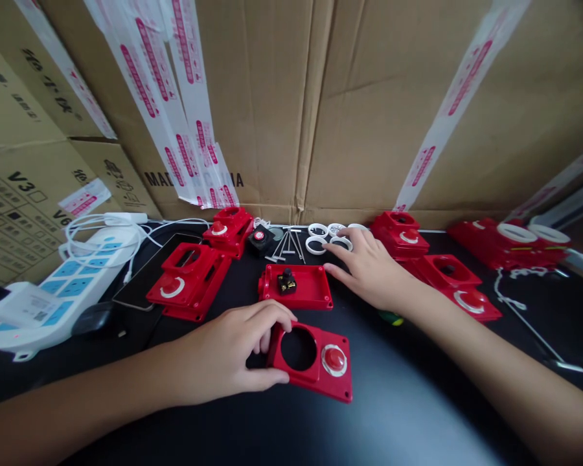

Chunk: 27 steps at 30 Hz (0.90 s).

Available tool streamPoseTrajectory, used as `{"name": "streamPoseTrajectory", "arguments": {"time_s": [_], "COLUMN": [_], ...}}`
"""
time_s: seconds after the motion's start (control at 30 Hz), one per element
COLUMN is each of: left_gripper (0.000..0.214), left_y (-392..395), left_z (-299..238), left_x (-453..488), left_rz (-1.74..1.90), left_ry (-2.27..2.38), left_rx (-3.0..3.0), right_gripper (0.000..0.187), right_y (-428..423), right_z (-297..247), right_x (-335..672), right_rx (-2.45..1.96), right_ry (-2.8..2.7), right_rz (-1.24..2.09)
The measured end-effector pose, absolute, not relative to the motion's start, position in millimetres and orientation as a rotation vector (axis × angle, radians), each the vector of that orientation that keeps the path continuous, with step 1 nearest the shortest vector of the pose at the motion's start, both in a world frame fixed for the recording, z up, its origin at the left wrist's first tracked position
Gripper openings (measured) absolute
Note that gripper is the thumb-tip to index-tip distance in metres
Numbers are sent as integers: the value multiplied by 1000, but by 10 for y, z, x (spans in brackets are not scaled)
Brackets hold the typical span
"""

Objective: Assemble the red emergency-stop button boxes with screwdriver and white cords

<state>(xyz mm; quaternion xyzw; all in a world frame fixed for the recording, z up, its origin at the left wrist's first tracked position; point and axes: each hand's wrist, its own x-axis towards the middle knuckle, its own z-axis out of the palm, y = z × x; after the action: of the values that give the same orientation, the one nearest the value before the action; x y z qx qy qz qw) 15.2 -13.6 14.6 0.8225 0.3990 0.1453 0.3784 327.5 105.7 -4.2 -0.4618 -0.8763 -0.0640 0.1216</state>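
Observation:
My left hand [243, 353] grips the left end of a red cover plate [328, 382] between thumb and fingers. The plate has a large round hole and a red dome lamp in a white ring. My right hand [366, 265] stretches to the back, fingers apart, its fingertips at a group of white plastic rings [315, 245]. Whether they touch a ring I cannot tell. Between the hands lies an open red box base [308, 288] with a black switch block [286, 282] inside. Several metal T-shaped rods [287, 243] lie left of the rings.
Red boxes [189, 285] stand at the left, and more red boxes [401, 236] at the right. A white power strip [72, 278], a cable and a dark tablet [148, 278] lie at far left. A black button unit [261, 239] stands behind. Cardboard [272, 97] walls the back.

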Motion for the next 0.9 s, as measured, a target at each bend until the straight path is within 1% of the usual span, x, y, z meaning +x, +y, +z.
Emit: {"name": "streamPoseTrajectory", "arguments": {"time_s": [0.2,0.3,0.43,0.5,0.57,0.6,0.73,0.83,0.9], "left_gripper": [49,49,52,50,51,53,59,58,62], "left_y": [-144,-145,-100,-41,34,70,153,135,105], "left_z": [118,116,117,104,87,81,85,102,104], "left_x": [122,101,61,37,16,8,15,42,55], "left_rz": [395,505,824,1029,1139,1121,858,822,804], "left_ry": [1026,986,996,1097,1228,1274,1323,1315,1345], "left_rx": [2100,2116,2159,2148,2105,2090,2167,2238,2241], "right_gripper": [59,56,50,47,43,41,37,36,34], "right_y": [1054,1021,964,918,857,823,701,647,631], "right_z": [24,136,314,387,436,449,439,397,378], "right_x": [3367,3438,3476,3440,3378,3343,3214,3148,3124], "right_rx": [-1352,-1335,-1278,-1250,-1223,-1208,-1135,-1083,-1072], "right_ry": [-2541,-2520,-2473,-2430,-2395,-2386,-2406,-2453,-2467], "right_rz": [-144,-101,-5,48,97,124,278,412,464]}}
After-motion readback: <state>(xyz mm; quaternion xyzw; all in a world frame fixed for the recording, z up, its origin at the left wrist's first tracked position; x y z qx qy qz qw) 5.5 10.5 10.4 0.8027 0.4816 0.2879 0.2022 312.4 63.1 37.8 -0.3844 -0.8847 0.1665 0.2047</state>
